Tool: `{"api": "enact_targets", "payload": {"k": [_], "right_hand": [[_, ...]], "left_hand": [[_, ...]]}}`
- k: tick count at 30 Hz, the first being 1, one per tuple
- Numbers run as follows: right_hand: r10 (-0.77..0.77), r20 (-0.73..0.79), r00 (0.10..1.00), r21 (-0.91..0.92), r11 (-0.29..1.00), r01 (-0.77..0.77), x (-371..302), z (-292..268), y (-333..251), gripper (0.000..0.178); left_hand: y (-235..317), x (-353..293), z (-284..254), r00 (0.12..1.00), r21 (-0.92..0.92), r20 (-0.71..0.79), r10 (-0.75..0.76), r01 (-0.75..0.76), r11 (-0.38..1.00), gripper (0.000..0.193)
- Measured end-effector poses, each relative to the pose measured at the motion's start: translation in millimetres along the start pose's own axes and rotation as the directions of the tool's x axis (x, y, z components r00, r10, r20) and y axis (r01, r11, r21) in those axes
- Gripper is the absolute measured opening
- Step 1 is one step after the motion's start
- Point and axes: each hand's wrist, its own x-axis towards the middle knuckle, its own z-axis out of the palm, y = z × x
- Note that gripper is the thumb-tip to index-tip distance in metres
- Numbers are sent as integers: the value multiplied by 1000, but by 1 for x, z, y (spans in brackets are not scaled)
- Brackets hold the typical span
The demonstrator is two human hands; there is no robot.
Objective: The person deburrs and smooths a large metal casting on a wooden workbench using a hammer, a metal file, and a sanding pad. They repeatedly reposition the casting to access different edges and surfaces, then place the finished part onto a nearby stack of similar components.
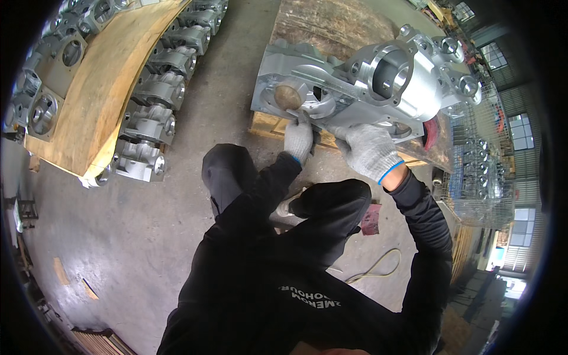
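A large silver metal casting (346,94), with round openings and a wide cylindrical bore, lies on a wooden-topped bench in front of me. Both hands wear grey knit gloves with blue cuffs. At the casting's near edge, below a round opening, is my left hand (299,139), its fingers bent together and pointing at the rim. Farther right, my right hand (371,152) is closed against the same edge, thumb side toward the left hand. Between them runs a thin, dark, narrow piece along the edge; its kind is too small to tell. Whatever the fingers grip is mostly hidden.
Wooden bench top (331,26) extends beyond the casting. At left, rows of smaller castings (151,124) flank a plywood sheet (106,89). A wire cage (479,177) with metal parts stands right. On the floor lie a reddish piece (371,219) and a looped cord (378,271).
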Motion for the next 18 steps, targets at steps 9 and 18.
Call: {"api": "enact_targets", "payload": {"k": [9, 18], "right_hand": [[8, -85, 996, 131, 991, 3, -12, 20, 3, 28], [51, -58, 997, 215, 976, -37, -8, 24, 16, 29]], "left_hand": [[-23, 3, -4, 981, 146, -87, 172, -158, 977, 56], [-5, -5, 0, 998, 118, -7, 62, -61, 991, 57]]}}
